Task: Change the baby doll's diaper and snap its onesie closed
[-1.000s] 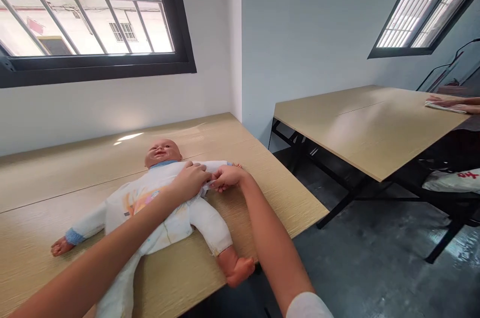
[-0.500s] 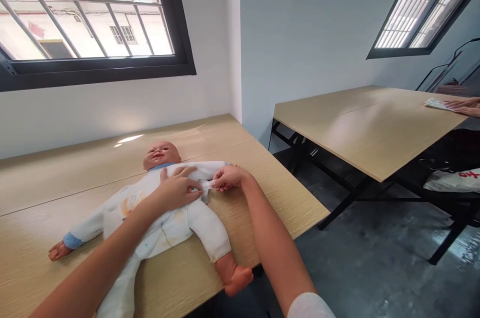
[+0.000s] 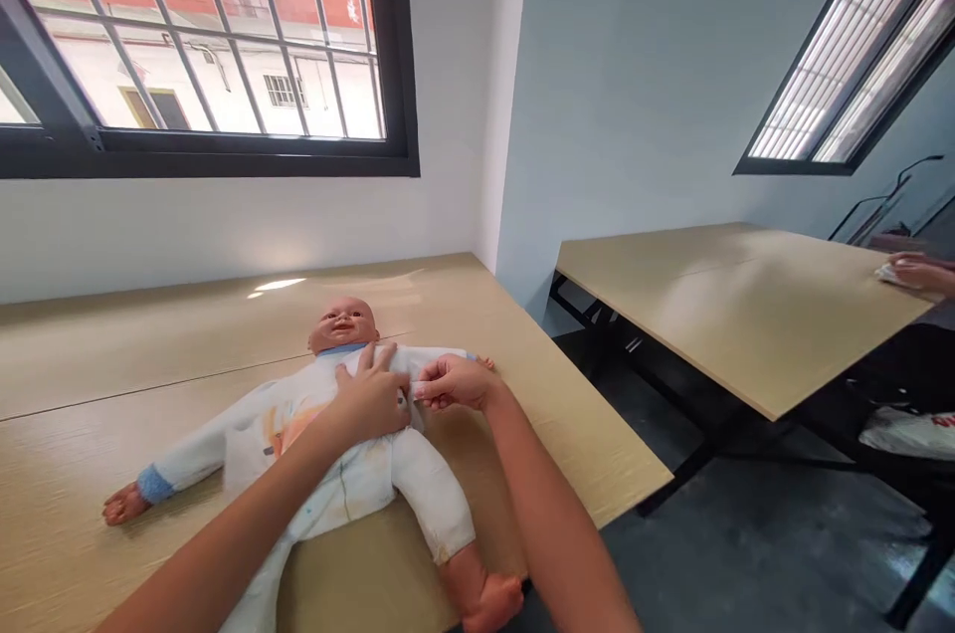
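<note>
While the doll lies on its back on the near table, arms spread and head toward the wall, the person's left hand rests on its chest, thumb and two fingers splayed over the white outfit; the right hand is closed just beside it, its fingertips pinching a bit of white fabric at the doll's side, below one outstretched arm; one bare foot lies at the table's edge; at the far table, another person's hand is on a white cloth; whether it grips cannot be told.
</note>
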A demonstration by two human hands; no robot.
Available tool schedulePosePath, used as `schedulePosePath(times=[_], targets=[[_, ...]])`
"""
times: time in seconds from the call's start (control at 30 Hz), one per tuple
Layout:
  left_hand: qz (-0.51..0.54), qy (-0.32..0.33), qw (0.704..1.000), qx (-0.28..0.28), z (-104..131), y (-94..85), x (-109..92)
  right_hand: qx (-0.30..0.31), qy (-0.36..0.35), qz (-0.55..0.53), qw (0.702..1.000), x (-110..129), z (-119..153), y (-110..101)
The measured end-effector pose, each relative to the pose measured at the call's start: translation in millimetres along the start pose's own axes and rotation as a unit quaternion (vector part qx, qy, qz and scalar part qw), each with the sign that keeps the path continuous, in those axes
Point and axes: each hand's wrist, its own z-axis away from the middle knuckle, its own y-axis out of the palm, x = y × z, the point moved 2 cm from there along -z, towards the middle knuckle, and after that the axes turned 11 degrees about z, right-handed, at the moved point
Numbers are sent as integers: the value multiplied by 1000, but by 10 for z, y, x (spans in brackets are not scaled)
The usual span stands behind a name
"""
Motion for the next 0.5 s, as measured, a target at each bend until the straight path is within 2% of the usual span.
schedulePosePath(times=[0.1,0.23,0.37,0.5], targets=[[0,13,999,-35,-7,35,15,3,21,0,1000,55,-137,193],[17,15,998,-55,-30,29,0,-34,44,21,998,124,-294,370],[54,0,997,-53,-35,-28,-3,-48,32,43,997,174,-351,440],[78,6,995,-54,-19,-54,-9,-36,25,123,991,196,-363,470]])
